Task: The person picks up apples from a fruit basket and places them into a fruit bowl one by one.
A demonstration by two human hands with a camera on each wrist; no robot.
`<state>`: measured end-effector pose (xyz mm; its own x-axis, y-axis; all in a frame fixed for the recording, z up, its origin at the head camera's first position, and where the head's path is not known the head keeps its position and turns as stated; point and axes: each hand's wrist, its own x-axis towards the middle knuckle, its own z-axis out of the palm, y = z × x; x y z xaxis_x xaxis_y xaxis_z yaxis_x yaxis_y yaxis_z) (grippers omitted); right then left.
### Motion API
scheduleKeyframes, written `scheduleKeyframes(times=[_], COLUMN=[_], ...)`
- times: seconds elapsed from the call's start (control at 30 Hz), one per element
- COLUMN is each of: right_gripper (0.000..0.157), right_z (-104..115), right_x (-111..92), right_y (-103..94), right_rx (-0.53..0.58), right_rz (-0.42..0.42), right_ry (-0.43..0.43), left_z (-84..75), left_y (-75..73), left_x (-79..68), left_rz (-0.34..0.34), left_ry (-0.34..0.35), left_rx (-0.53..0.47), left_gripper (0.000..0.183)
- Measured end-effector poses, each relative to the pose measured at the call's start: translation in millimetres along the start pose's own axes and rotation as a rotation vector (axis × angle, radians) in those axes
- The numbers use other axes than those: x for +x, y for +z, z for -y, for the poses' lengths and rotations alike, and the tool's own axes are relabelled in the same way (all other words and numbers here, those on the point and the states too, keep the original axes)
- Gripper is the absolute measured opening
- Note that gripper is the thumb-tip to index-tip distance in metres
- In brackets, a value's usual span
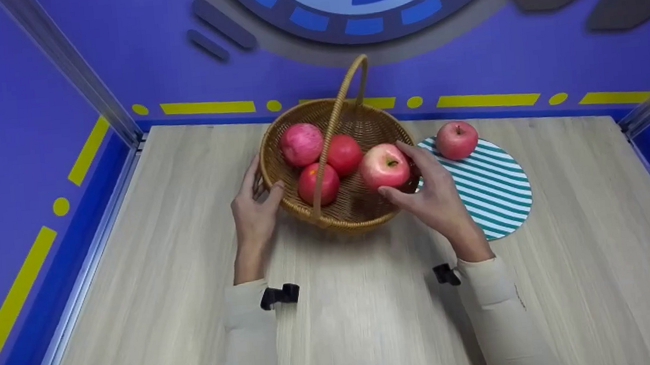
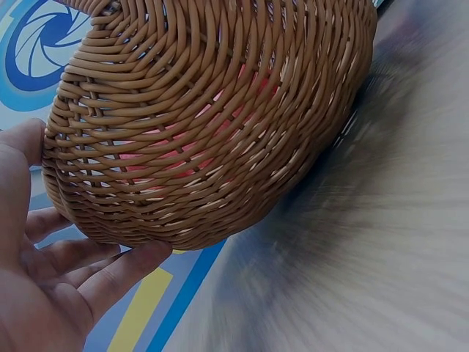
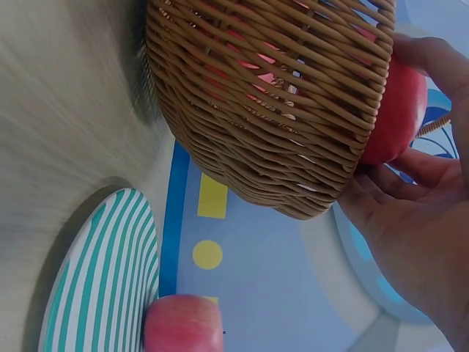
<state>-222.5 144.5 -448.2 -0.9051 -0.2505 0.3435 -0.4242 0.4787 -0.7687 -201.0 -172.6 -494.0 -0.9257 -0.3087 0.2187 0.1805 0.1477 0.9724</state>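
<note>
Right hand (image 1: 435,191): fingers and thumb pinch pale pink apple (image 1: 383,167) just inside 3 o'clock rim of wicker basket (image 1: 363,224). Left hand (image 1: 253,212): fingers cup 9 o'clock wall. Advice: hold basket steady, lower apple gently beside red fruit (image 1: 343,154), release without snagging.

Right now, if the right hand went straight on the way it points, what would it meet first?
The right hand holds an apple; past that, its line probably meets the nearest red fruit in the basket first, though height is unclear and it might pass above.
</note>
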Motion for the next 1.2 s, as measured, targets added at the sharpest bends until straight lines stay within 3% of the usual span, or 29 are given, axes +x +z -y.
scheduleKeyframes(times=[0.33, 0.77, 1.2], right_gripper=[0.085, 0.084, 0.083], right_z=[0.6, 0.5, -2.8], right_x=[-3.4, -6.4, -3.8], right_y=[-3.3, -14.2, -30.6], right_rx=[-0.009, -0.039, -0.064], right_rz=[-0.025, -0.090, -0.161], right_ry=[-0.002, -0.075, -0.046], left_z=[0.9, 0.8, 0.9], left_y=[1.4, 0.3, -1.4], left_x=[1.0, -0.1, 1.8], left_rz=[0.003, -0.002, -0.009], left_ry=[0.005, 0.000, -0.010], left_rx=[-0.008, 0.017, 0.027], left_gripper=[0.067, 0.067, 0.066])
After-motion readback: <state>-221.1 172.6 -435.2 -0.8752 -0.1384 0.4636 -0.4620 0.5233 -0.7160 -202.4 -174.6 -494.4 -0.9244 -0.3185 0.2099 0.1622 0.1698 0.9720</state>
